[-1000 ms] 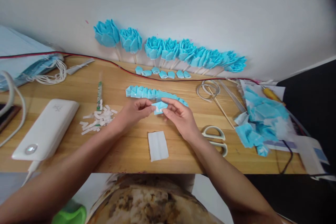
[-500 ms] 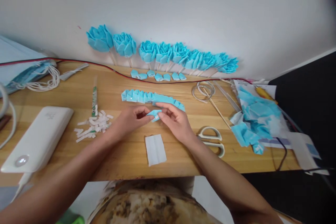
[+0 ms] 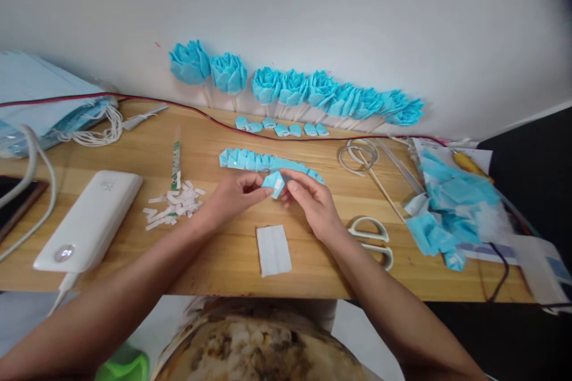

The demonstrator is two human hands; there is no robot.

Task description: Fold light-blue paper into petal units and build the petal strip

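Between my hands is a small folded blue petal point(image 3: 270, 181) of thin fabric-like sheet, with a short white strip of tape on its right side. My left hand point(image 3: 239, 193) pinches its left edge between thumb and finger. The curled fingers of my right hand point(image 3: 310, 199) are at its right edge, thumb beside the tape; the fingers behind are partly hidden. Just beyond lies a row of similar folded petals point(image 3: 245, 159), overlapping one another. A white creased square point(image 3: 274, 250) lies flat on the table below my hands.
Blue flowers on sticks point(image 3: 268, 86) lean along the wall. White tape strips point(image 3: 179, 205) and a power bank point(image 3: 89, 220) lie left. Scissors point(image 3: 369, 229), a coiled wire point(image 3: 357, 155) and a blue pile point(image 3: 460, 196) lie right. A red-black cable point(image 3: 214, 122) crosses behind.
The view has shifted, so the table things appear further right. The petal is turned, with more of its face and the white tape showing; my right thumb has drawn back to its edge.
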